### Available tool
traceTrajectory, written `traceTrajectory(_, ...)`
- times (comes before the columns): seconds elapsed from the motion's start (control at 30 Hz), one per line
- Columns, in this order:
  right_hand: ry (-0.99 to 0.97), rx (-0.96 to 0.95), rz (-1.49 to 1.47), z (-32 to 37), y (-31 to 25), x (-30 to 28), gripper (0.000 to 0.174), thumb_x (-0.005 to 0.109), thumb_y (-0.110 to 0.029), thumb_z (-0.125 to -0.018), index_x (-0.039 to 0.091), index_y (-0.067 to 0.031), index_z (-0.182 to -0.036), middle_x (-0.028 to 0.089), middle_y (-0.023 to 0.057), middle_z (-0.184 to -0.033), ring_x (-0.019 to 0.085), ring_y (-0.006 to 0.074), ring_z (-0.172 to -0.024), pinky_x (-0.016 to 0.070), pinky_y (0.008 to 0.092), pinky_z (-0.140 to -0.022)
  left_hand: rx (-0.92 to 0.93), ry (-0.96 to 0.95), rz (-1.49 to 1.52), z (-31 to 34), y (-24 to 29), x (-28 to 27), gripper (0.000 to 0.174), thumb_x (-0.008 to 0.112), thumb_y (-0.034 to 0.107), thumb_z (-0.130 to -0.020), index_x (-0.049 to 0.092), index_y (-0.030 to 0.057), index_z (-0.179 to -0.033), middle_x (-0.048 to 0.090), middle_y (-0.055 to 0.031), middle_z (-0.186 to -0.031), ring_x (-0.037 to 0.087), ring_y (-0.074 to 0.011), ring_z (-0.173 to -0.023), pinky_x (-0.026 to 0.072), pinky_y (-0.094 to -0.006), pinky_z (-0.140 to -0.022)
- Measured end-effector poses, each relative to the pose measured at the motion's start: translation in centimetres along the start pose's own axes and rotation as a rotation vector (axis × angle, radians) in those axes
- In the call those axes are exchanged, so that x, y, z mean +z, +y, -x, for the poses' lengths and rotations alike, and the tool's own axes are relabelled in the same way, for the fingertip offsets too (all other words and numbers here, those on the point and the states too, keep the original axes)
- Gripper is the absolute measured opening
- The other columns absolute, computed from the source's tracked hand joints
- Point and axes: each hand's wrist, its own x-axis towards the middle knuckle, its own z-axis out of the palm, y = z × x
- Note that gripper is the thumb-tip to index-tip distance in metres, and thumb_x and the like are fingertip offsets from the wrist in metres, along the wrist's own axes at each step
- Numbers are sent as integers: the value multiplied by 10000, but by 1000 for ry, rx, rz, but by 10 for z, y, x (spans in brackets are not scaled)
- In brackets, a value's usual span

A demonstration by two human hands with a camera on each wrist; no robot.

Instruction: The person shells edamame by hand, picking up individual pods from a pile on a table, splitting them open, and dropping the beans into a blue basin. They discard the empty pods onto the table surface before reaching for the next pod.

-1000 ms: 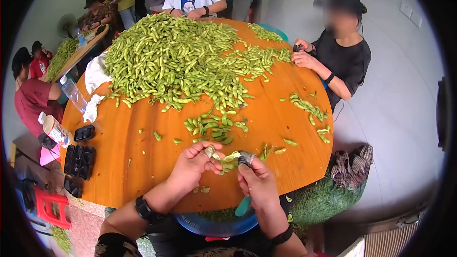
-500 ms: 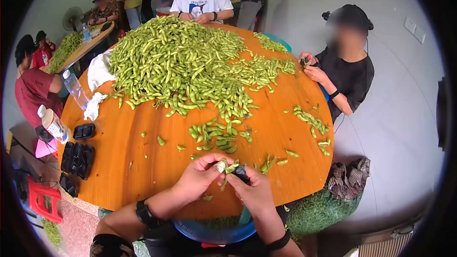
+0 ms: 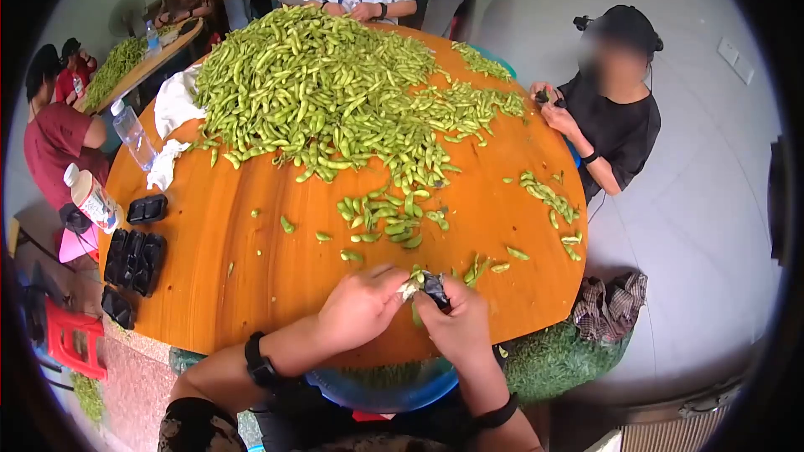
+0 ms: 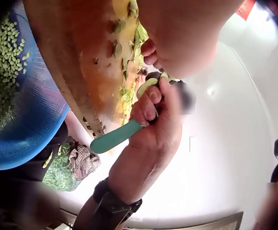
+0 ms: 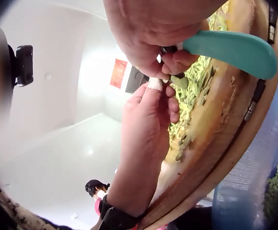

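My left hand (image 3: 390, 283) pinches a green soybean pod (image 3: 412, 285) just above the near edge of the round wooden table (image 3: 251, 285). My right hand (image 3: 441, 301) grips a cutting tool with a dark head (image 3: 435, 288) and a teal handle (image 4: 117, 136), pressed against the pod. In the right wrist view the teal handle (image 5: 230, 48) sticks out of that fist, and the left hand (image 5: 148, 120) meets it at the pod. A blue basin (image 3: 377, 389) with shelled beans sits under the table edge below my hands.
A large heap of pods (image 3: 318, 92) covers the far half of the table, a small cluster (image 3: 389, 218) lies nearer. Black trays (image 3: 134, 264) and bottles (image 3: 130, 138) stand at the left edge. A person in black (image 3: 611, 109) sits right. A sack of pods (image 3: 561, 351) lies on the floor.
My hands have drawn together; the pod, held stretched between them a second ago, is now bunched between fingers and tool. Both hands sit slightly farther over the table.
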Motion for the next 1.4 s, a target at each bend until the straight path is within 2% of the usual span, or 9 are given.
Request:
traceTrajectory(0.07, -20, -38, 68, 3, -3, -5, 92, 655, -68, -834, 594, -25, -781, 470, -40, -559, 413, 15, -512, 342, 225, -452, -16, -118, -29, 2, 0, 2, 154, 606, 54, -827, 572, 21, -973, 586, -174, -832, 581, -392, -708, 483, -423, -597)
traceTrajectory(0.13, -105, 48, 5, 2, -8, -12, 86, 646, -59, -843, 596, -27, -781, 489, -48, -569, 411, 17, -515, 341, 227, -454, -17, -102, 10, -1, 3, -2, 113, 585, 96, -863, 577, 17, -943, 574, -157, -787, 594, -332, -666, 478, -399, -582)
traceTrajectory(0.23, -188, 80, -91, 0, -13, -15, 66, 636, -53, -857, 617, -36, -796, 509, -65, -585, 423, 9, -512, 337, 215, -446, -395, -353, 402, -5, 7, -12, 111, 538, 120, -909, 583, 20, -922, 525, -81, -667, 520, -97, -590, 443, -271, -531)
traceTrajectory(0.33, -227, 187, -176, -1, -11, -15, 56, 633, -63, -864, 629, -43, -812, 504, -70, -583, 427, 6, -500, 331, 206, -432, -598, -369, 658, -4, 2, -9, 128, 521, 134, -924, 599, 34, -909, 552, -12, -676, 514, -56, -592, 428, -230, -519)
traceTrajectory(0.63, -259, 427, -370, -1, 0, -14, 39, 633, -85, -868, 638, -49, -853, 492, -63, -562, 417, 16, -453, 318, 207, -398, -889, -382, 794, -7, -3, -6, 173, 504, 126, -912, 630, 36, -989, 617, -13, -787, 563, -73, -622, 441, -209, -521)
traceTrajectory(0.93, -109, 36, -10, 9, 5, -6, 53, 642, -69, -847, 644, -28, -813, 551, -41, -598, 483, 18, -528, 382, 212, -462, -788, -384, 761, -7, 1, -3, 121, 499, 70, -892, 585, 43, -972, 609, -20, -769, 555, -74, -608, 423, -208, -512)
traceTrajectory(1.23, -243, 569, -555, 3, 6, -22, 98, 638, -116, -874, 589, -50, -820, 486, -31, -537, 412, 48, -395, 287, 213, -361, -706, -388, 768, -2, -1, 0, 122, 486, 23, -897, 579, 51, -970, 576, 3, -753, 478, -32, -577, 362, -179, -492)
traceTrajectory(1.33, -112, 440, -414, -1, 8, -36, 104, 644, -129, -874, 594, -57, -818, 490, -29, -548, 397, 48, -391, 279, 220, -358, -642, -399, 497, 0, 5, -8, 138, 511, 13, -871, 607, 46, -964, 598, -47, -826, 560, -118, -642, 450, -256, -548)
traceTrajectory(1.4, -5, 308, -118, -6, 17, -53, 101, 643, -124, -862, 619, -31, -892, 514, -18, -587, 465, 45, -509, 370, 230, -456, -147, -359, -168, 10, 14, -14, 160, 531, 3, -833, 633, 41, -949, 600, -121, -946, 610, -268, -796, 507, -369, -685)
